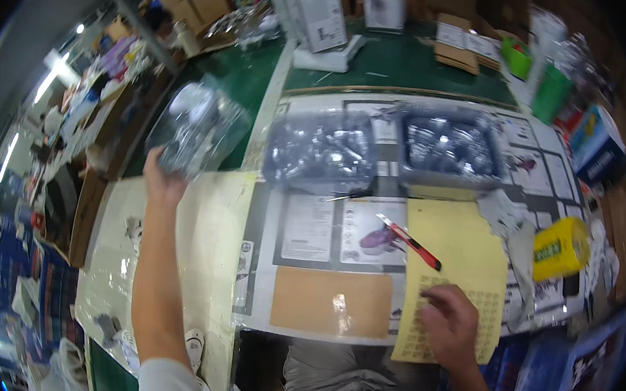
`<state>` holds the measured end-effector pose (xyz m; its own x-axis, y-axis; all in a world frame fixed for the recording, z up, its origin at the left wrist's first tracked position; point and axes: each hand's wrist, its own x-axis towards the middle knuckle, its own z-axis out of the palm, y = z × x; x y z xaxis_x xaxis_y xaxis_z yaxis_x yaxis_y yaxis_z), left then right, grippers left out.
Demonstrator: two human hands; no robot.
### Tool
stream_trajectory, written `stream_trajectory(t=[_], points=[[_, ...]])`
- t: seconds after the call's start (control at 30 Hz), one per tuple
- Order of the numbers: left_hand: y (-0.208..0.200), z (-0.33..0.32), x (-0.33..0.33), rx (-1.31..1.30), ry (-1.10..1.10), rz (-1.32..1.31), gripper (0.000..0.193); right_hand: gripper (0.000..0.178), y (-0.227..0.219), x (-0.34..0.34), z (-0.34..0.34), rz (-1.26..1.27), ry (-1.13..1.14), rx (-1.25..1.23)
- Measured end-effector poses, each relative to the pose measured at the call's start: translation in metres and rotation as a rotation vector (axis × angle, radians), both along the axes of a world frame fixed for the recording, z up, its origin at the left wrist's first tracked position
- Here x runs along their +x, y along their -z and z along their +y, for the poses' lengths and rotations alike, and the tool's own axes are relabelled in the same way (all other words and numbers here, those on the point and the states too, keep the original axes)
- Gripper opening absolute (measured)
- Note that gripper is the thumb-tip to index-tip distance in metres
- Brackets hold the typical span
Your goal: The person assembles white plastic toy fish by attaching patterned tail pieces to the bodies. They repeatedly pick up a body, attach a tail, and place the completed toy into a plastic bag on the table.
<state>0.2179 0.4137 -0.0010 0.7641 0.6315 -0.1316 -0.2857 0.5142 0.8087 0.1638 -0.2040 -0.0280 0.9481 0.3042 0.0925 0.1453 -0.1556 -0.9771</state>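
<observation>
Clear plastic package is hanging at the far left of the work area, in front of the green tabletop; whether its underside is touching anything, one cannot tell. The left hand is grasping its near edge, with the fingertips partly disappearing behind the film. Glare and blur are obscuring the contents, so their kind is remaining unidentified. The right hand is hovering over or resting on the lower part of a yellow sheet, covering some of its printed rows; the fingers are curling inward, and whether they are grasping anything cannot be told. A red cutter is lying aslant on the sheet's left side, its blade end pointing away from the person. Beyond, two film-covered trays, a left tray and a right tray, are standing side by side, reflections masking what they are holding. A thin dark tool is lying just before the left tray, too small to identify. A brown rectangle is occupying the near edge of the table. At the top, a co-worker is holding a white box, the upper body being cut off by the frame.
</observation>
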Motion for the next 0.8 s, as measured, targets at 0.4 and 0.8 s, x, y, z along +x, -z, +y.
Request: stream_trajectory(t=[0.4, 0.8], points=[[0.023, 0.000, 0.121, 0.551, -0.506, 0.746, 0.110, 0.016, -0.061, 0.057, 0.017, -0.252, -0.097, -0.190], [-0.012, -0.232, -0.013, 1.876, -0.057, 0.061, 0.032, 0.033, -0.056, 0.213, 0.218, -0.619, -0.595, -0.772]])
